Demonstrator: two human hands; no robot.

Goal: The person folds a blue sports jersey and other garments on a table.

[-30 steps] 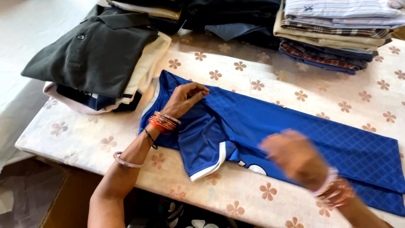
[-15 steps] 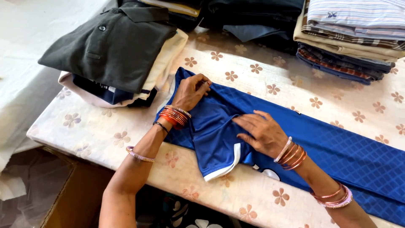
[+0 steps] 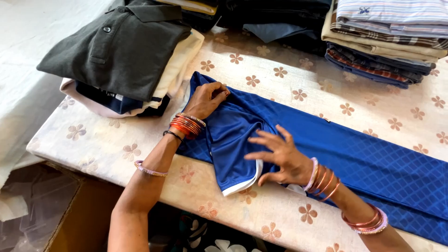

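Note:
A blue sports shirt [image 3: 354, 149] with white trim lies flat along a table covered in a cream flowered cloth [image 3: 280, 70]. My left hand [image 3: 207, 99] presses down on the shirt's upper left end, fingers curled against the fabric. My right hand [image 3: 280, 156] rests on the folded sleeve near the white hem, fingers spread flat. Both wrists carry orange and pink bangles.
A stack of folded garments topped by a dark grey polo shirt [image 3: 121, 51] sits at the left. Another pile of folded striped and checked shirts [image 3: 382, 37] stands at the back right, dark clothes [image 3: 270, 18] between. A cardboard box [image 3: 70, 214] sits below the table's left edge.
My right hand came in from the right edge and settled on the folded sleeve, fingers now spread. My left hand stays on the shirt's left end.

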